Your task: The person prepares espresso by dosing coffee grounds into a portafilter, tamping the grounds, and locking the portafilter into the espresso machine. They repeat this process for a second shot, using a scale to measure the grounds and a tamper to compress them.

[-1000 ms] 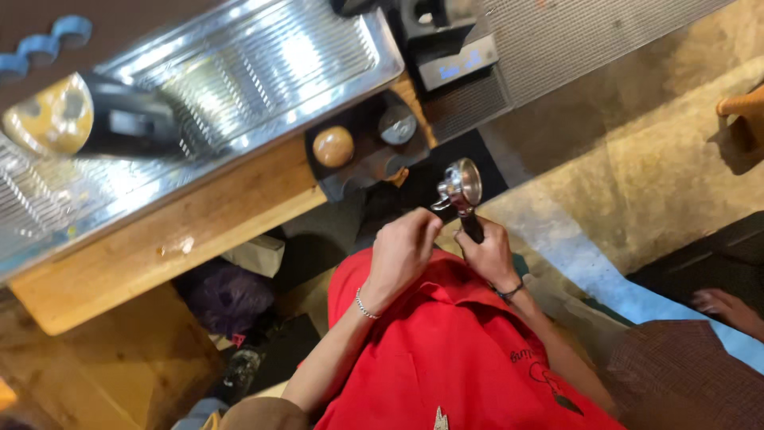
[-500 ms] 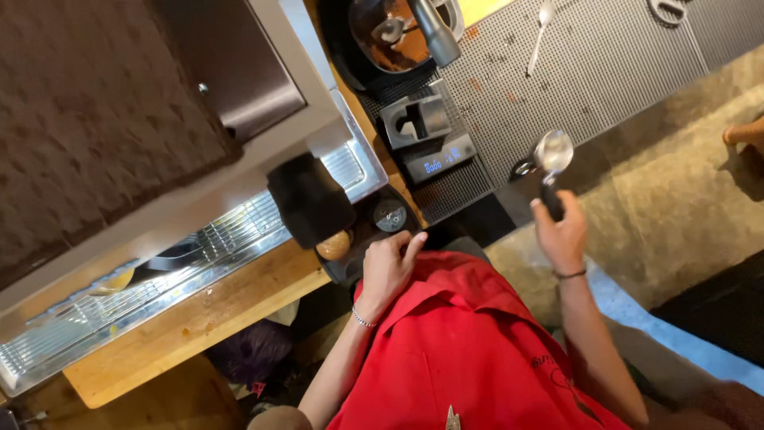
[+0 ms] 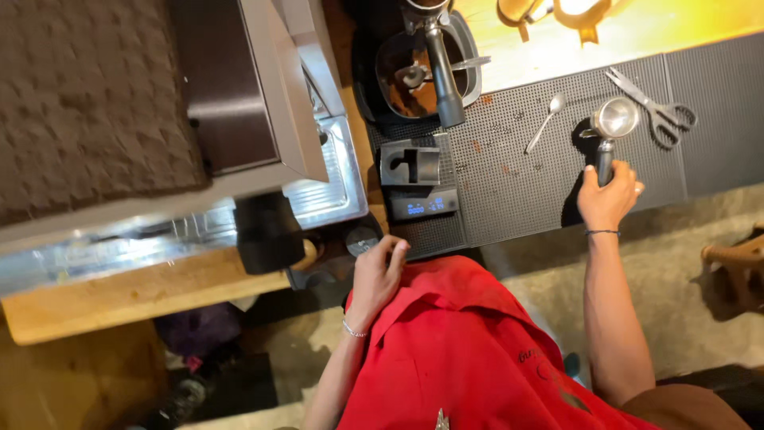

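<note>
My right hand (image 3: pixel 606 199), closed around the portafilter (image 3: pixel 611 127) handle, has swung it away from my chest and set its empty basket on the black bench mat (image 3: pixel 517 183) between spoon (image 3: pixel 547 119) and scissors (image 3: pixel 652 103), while my left hand (image 3: pixel 378 275), loosely curled and empty, now rests near the tamper (image 3: pixel 362 239).

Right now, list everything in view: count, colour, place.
portafilter: one, steel basket with black handle, on the mat, held by the right hand
mat: one, dark grey, on the counter
spoon: one, silver, on the mat left of the portafilter
scissors: one pair, silver, on the mat right of the portafilter
scale: one, black with a lit display, at the mat's left edge
grinder: one, black and steel, above the scale
tamper: one, dark, round, by the left hand
shirt: one, red, bottom centre
left hand: empty grip, beside the tamper
right hand: grip closed on the portafilter handle
</note>
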